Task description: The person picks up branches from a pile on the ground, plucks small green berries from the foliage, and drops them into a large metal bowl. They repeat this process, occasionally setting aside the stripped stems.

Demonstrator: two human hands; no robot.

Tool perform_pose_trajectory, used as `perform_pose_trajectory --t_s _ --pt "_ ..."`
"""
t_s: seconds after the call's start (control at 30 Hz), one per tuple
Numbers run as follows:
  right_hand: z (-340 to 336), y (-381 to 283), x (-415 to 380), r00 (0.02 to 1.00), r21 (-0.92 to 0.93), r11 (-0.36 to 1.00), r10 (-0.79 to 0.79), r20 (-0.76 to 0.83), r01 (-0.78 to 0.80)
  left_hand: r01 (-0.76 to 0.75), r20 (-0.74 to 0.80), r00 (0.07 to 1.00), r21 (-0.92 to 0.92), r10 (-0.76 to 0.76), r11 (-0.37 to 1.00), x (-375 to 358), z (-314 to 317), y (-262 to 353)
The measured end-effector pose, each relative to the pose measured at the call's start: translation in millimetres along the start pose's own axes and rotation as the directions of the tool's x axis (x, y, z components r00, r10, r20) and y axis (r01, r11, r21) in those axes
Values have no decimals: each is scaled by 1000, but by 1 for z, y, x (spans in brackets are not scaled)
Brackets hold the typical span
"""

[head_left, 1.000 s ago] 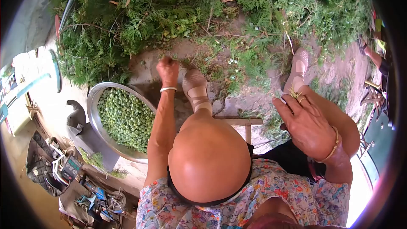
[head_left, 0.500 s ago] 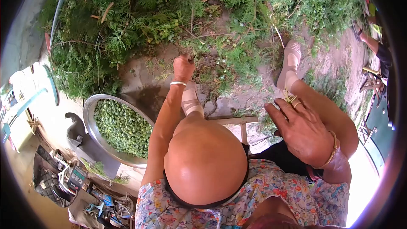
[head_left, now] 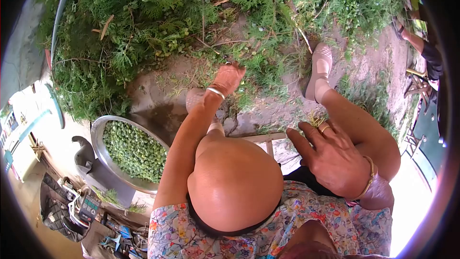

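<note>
My left hand [head_left: 229, 77], with a pale bangle at the wrist, reaches down over the littered ground beside my shoe. Its fingers are curled in close to the green conifer sprigs [head_left: 258, 67]; whatever they grip is hidden. My right hand [head_left: 333, 156], wearing a ring and a gold bangle, hovers by my thigh with bent fingers. A small yellowish-green sprig [head_left: 315, 119] pokes out from between those fingers. On the left, a metal basin [head_left: 97, 132] holds a mass of small green cones [head_left: 132, 148].
Cut conifer branches [head_left: 158, 14] pile up across the ground ahead. A wooden frame [head_left: 263, 138] lies between my legs. At the lower left stand a grey curved object [head_left: 84, 153] and a cluttered vehicle [head_left: 72, 206]. Another person's leg [head_left: 413, 41] shows at the far right.
My left hand has moved right across the ground, toward the green sprigs, and has turned. The right hand has shifted slightly left and down, with the sprig still between its fingers. The view has shifted a little.
</note>
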State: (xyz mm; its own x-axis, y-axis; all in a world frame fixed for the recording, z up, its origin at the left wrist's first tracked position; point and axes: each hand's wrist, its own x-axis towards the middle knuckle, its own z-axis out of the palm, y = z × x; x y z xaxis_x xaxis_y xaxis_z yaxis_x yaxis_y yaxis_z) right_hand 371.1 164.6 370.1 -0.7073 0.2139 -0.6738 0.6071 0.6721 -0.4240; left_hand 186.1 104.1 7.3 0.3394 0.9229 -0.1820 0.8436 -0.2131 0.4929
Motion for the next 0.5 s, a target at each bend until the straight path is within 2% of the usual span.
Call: perform_pose_trajectory --t_s 0.03,0.07,0.23,0.3,0.33,0.37,0.43,0.5 --pt "-1 0 0 1000 5 1000 -6 16 6 -3 39 999 59 1 998 1 0 3" --pt "-2 0 1 1000 3 1000 -2 16 2 41 179 982 54 -50 998 1 0 6" --pt "-3 0 4 1000 49 998 -26 17 25 4 167 986 116 -24 993 5 -4 12" --pt "-1 1 3 1000 36 999 -26 8 26 118 239 961 106 -140 987 8 -5 17" --pt "0 1 3 1000 27 999 -26 -4 26 119 240 961 106 -141 987 5 14 10" --pt "-1 1 3 1000 27 999 -27 -4 27 212 119 973 -98 -200 972 0 50 -4" --pt "-4 0 3 999 2 1000 -21 25 21 268 13 961 -307 -277 913 -4 41 -2" --pt "-1 0 2 1000 6 1000 -13 6 13 74 39 997 -253 -66 965 -19 23 10"
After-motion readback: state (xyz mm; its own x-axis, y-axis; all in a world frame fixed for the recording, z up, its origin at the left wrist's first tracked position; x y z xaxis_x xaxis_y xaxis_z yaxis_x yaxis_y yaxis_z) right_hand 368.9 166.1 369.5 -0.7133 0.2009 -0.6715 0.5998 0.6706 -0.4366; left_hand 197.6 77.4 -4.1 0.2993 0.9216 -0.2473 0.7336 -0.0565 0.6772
